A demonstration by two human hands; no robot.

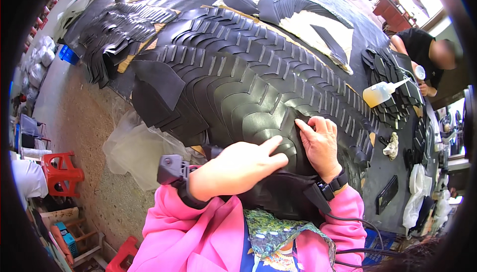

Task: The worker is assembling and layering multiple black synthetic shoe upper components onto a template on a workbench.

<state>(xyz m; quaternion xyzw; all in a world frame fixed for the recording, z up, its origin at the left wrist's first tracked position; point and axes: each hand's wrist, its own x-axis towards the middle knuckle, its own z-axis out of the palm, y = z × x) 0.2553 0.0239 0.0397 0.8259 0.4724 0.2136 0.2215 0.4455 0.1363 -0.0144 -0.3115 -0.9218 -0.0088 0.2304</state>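
Rows of overlapping black leather-like pieces [258, 98] with pale edge strips cover the table before me. My left hand [236, 167] reaches across the nearest row. Its index and middle fingers are stretched out and apart, resting on the black pieces. To its right, my right hand [320, 145] is closed at the edge of a dark piece [293, 130], with thumb and curled fingers together there. The fingers' undersides are hidden. Another black sheet hangs at the table's near edge, below my hands.
A squeeze bottle [377, 94] of yellowish liquid lies on black pieces at the right, near another person [422, 53]. More stacked pieces [117, 33] sit at the far left. A red stool [62, 174] and clear plastic sheeting [141, 147] are at the left.
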